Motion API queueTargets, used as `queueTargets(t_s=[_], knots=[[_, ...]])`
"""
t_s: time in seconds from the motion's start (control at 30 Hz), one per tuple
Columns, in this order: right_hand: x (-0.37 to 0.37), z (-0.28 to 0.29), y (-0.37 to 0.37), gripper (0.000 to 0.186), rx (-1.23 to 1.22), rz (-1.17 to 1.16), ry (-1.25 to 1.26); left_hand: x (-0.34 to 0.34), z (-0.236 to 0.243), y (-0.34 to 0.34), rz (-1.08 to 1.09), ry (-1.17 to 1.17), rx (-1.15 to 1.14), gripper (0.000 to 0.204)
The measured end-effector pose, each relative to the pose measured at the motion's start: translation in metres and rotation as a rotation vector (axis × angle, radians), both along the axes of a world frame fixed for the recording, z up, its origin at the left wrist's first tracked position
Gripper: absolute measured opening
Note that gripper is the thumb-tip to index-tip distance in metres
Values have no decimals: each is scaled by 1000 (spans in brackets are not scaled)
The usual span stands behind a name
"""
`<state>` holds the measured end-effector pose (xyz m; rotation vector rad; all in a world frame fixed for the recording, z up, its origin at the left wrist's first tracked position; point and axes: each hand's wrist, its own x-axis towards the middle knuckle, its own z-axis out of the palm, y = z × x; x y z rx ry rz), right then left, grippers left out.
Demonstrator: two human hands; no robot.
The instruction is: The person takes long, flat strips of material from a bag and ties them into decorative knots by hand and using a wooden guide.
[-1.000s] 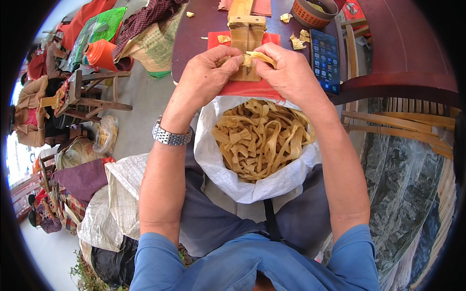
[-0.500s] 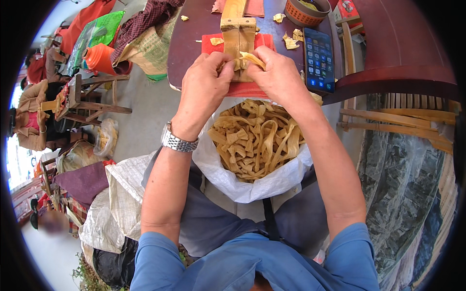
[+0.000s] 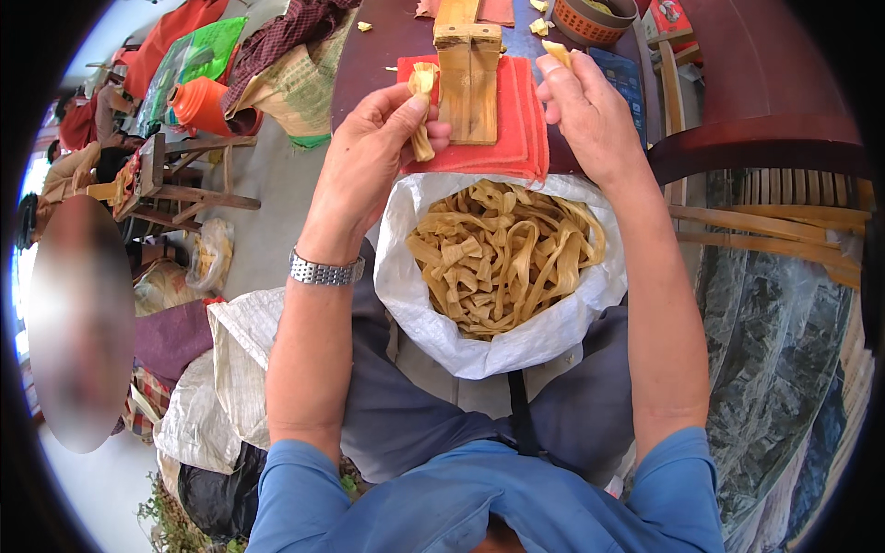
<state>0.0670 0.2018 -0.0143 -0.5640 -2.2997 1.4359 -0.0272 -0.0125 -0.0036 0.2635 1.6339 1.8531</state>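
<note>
My left hand, with a metal-band watch on its wrist, pinches a short yellowish dried strip with a flared pale top end, just left of the wooden block. That block has a raised crosspiece and lies on a folded red cloth. To the right of the block, my right hand is raised with a small pale yellow scrap between its thumb and fingers. Below both hands, a white woven sack stands open between my knees, filled with tan dried strips.
The dark red table carries a smartphone partly behind my right hand, and a brown perforated bowl. Pale scraps lie near the bowl. A wooden stool and a person's sleeve are at left.
My hands have parted from the block. The left moved left with the strip; the right moved up and right with a small scrap. The view has shifted slightly.
</note>
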Motion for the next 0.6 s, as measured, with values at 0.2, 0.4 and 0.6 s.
queueTargets(t_s=[0.2, 0.4, 0.6], knots=[[17, 5, -5, 40, -59, 74, -16, -11, -6, 13, 45, 311, -172, 34], [24, 6, -3, 33, 2, 117, -29, -20, -13, 25, 59, 469, -382, 31], [30, 4, 3, 30, 154, 166, 179, -24, -15, 31, 36, 479, -393, 30]])
